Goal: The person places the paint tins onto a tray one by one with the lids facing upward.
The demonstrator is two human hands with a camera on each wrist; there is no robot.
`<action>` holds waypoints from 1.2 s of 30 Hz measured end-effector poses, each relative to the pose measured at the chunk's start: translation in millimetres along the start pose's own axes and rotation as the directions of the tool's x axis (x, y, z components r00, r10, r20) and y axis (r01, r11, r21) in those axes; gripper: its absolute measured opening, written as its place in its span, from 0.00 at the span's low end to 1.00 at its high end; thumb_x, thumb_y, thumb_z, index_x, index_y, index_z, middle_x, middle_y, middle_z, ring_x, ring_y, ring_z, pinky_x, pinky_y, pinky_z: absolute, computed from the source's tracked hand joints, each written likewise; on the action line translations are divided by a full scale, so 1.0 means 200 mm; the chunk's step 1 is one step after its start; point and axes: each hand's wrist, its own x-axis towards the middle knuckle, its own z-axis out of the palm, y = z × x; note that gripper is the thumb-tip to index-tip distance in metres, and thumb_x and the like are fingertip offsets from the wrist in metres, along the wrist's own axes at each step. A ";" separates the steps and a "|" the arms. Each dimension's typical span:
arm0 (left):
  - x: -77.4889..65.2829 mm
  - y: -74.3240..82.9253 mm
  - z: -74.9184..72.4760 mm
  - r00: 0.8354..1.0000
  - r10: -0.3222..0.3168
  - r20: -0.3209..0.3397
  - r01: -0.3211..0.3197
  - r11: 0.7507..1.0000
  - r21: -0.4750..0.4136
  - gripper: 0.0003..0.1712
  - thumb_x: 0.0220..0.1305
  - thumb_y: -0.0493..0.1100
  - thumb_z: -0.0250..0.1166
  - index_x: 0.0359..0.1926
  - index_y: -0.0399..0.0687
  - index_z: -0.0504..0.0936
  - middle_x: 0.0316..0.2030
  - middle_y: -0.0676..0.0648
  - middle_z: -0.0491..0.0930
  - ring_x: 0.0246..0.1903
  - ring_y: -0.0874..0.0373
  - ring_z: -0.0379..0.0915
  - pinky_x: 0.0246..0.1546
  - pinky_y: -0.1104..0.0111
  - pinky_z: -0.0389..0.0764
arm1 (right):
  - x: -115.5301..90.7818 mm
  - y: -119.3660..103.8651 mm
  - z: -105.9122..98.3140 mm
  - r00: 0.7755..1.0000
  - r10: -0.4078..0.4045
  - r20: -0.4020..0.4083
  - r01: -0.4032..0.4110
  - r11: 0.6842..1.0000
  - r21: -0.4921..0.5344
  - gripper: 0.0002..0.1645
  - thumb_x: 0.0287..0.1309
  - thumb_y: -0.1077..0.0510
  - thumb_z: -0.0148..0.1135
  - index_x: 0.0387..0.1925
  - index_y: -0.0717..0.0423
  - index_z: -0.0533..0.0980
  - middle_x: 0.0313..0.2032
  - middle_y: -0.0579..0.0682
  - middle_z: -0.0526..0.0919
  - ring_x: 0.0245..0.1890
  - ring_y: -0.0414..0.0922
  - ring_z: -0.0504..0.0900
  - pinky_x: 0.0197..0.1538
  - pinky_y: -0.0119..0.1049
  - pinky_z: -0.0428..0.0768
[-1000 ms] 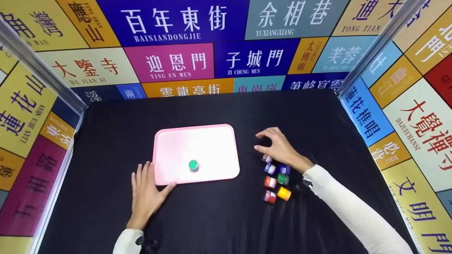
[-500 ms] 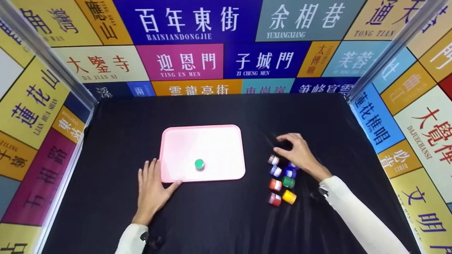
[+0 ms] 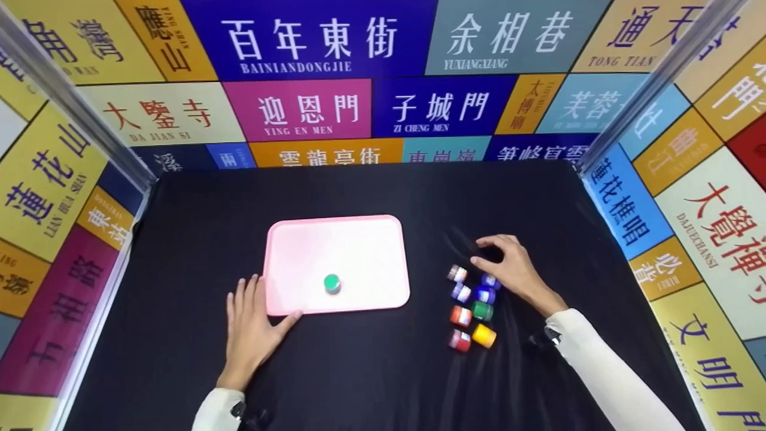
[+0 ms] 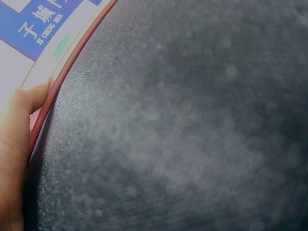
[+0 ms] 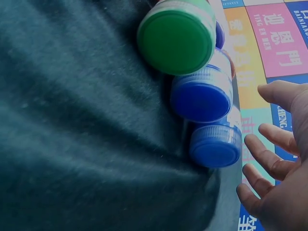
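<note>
A pink tray point(image 3: 359, 245) lies on the black cloth. One small paint jar point(image 3: 332, 284) with a green lid stands upright near the tray's front rim. My left hand point(image 3: 254, 326) rests at the tray's front left corner, fingers extended along the side and thumb point(image 4: 36, 96) at the front rim. To the right, several paint jars lie on their sides in two rows. My right hand point(image 3: 511, 269) is beside the rearmost blue jar point(image 5: 216, 144), which it partly covers in the head view. Its fingers are spread and loosely bent, with nothing between them.
The jars on the cloth include a green one point(image 3: 482, 310), a yellow one point(image 3: 484, 336), a red one point(image 3: 459, 340) and an orange-red one point(image 3: 461, 315). Printed sign panels point(image 3: 299, 108) wall in the back and both sides. Black cloth point(image 3: 359, 371) covers the table.
My right hand has moved right and slightly nearer, from the back left of the jars to their back right. My left hand and the jar on the tray stay put.
</note>
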 end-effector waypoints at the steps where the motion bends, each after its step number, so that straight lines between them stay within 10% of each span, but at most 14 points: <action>1: -0.01 -0.01 -0.01 1.000 -0.002 -0.003 0.002 1.000 0.001 0.69 0.60 0.75 0.75 0.84 0.34 0.60 0.82 0.29 0.60 0.85 0.30 0.46 0.85 0.36 0.40 | 0.00 0.00 0.01 1.000 0.002 0.002 -0.002 1.000 0.004 0.25 0.59 0.60 0.83 0.55 0.65 0.87 0.52 0.60 0.89 0.62 0.59 0.77 0.69 0.52 0.70; 36: 0.00 0.01 0.00 1.000 -0.007 0.017 0.007 1.000 0.006 0.69 0.61 0.75 0.75 0.84 0.32 0.60 0.82 0.28 0.59 0.84 0.28 0.45 0.85 0.36 0.39 | -0.26 0.11 -0.05 0.999 0.014 -0.037 -0.014 1.000 0.007 0.24 0.57 0.61 0.85 0.54 0.64 0.87 0.53 0.59 0.89 0.61 0.58 0.78 0.66 0.42 0.69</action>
